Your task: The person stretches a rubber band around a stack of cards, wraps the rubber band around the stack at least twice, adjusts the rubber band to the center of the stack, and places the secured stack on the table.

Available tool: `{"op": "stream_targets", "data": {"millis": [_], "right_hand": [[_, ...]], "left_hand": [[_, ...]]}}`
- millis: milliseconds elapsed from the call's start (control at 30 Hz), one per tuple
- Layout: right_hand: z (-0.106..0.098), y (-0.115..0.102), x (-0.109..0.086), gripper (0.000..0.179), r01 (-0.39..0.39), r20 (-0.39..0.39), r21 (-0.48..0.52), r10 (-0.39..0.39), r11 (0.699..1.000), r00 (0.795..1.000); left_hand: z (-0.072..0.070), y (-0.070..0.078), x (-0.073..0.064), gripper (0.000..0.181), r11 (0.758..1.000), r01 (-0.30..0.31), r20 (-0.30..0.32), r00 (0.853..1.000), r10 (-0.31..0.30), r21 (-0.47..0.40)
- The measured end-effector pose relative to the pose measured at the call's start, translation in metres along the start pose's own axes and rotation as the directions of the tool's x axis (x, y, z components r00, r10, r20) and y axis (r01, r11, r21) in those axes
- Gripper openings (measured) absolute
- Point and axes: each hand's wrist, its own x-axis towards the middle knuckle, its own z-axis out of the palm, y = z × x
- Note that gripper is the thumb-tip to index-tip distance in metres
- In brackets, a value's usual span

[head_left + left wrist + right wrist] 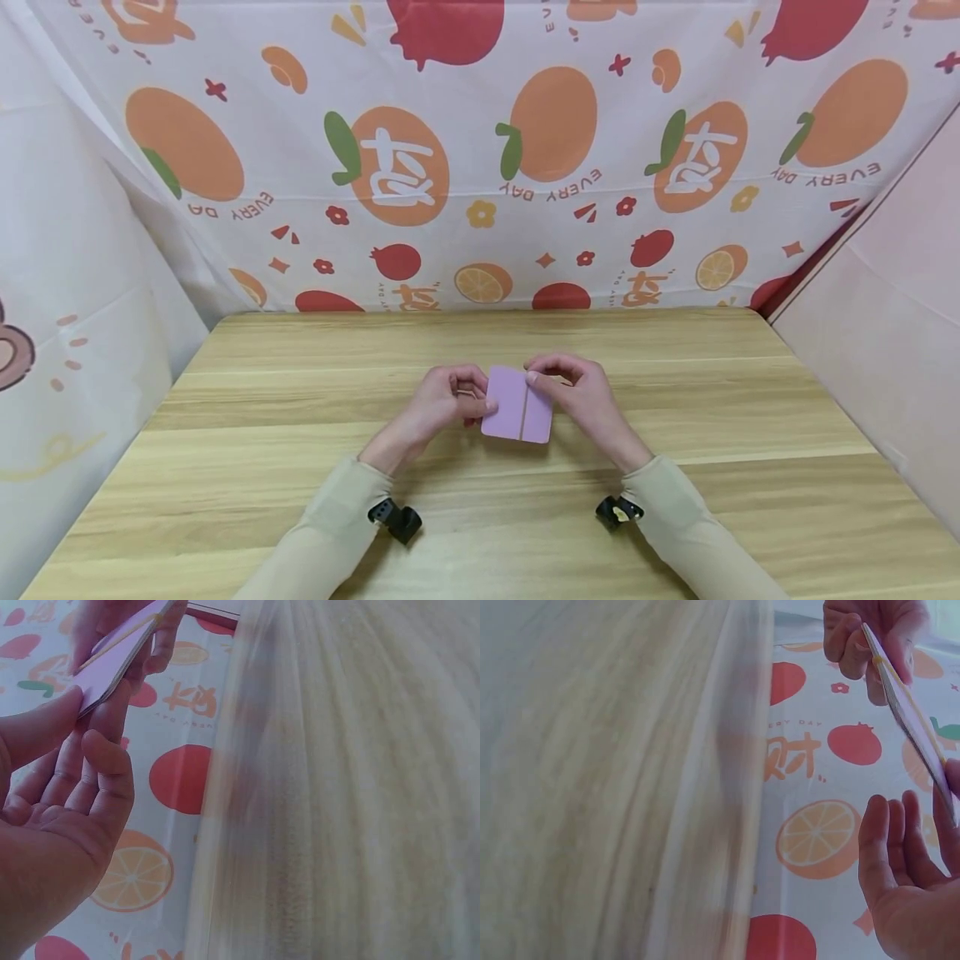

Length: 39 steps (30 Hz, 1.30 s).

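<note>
A thin lilac stack of cards or a small notebook, with rounded corners, is held above the table between both hands. A yellowish rubber band runs across its face from top to bottom, right of the middle. At the left edge my left hand pinches it, thumb on the front. My right hand pinches the upper right part, its thumb by the top end of the band. In the right wrist view the lilac stack is seen edge-on, layered and thin, and the band wraps over its edge.
Beneath the hands lies a wood-grain table. A white cloth with fruit prints hangs along its back edge, and pale cloths stand at the sides. Each wrist wears a black camera mount.
</note>
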Motion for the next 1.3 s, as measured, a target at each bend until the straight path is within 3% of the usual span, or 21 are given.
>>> {"op": "stream_targets", "data": {"millis": [400,500,633,733,833,1000,1300], "right_hand": [[0.001,0.0,-0.001,0.021,-0.034,0.024,-0.013,0.034,0.999,0.999],[0.001,0.0,-0.001,0.026,-0.067,0.007,-0.017,0.067,0.998,0.998],[0.003,-0.002,0.0,0.034,-0.117,0.003,0.052,0.117,0.992,0.993],[0.003,-0.002,-0.001,0.035,-0.147,0.057,0.094,0.142,0.985,0.988],[0.003,0.001,-0.001,0.034,-0.175,0.148,0.068,0.163,0.982,0.976],[0.006,0.003,-0.004,0.032,-0.198,0.247,-0.015,0.195,0.98,0.949],[0.01,0.004,-0.005,0.027,-0.203,0.256,-0.065,0.212,0.977,0.943]], "left_hand": [[0.002,0.002,-0.002,0.014,1.0,0.011,0.063,0.998,-0.011,0.009],[0.002,-0.001,0.001,0.014,1.0,0.016,0.023,1.0,-0.016,-0.026],[-0.001,-0.002,0.003,0.014,0.994,0.022,-0.066,0.997,-0.029,-0.103],[-0.004,0.0,0.004,0.013,0.988,0.028,-0.127,0.991,-0.047,-0.152],[-0.007,0.003,0.004,0.014,0.985,0.035,-0.167,0.984,-0.064,-0.17],[-0.009,0.006,0.003,0.015,0.985,0.043,-0.193,0.978,-0.076,-0.167],[-0.008,0.007,0.003,0.014,0.986,0.043,-0.215,0.973,-0.077,-0.161]]}}
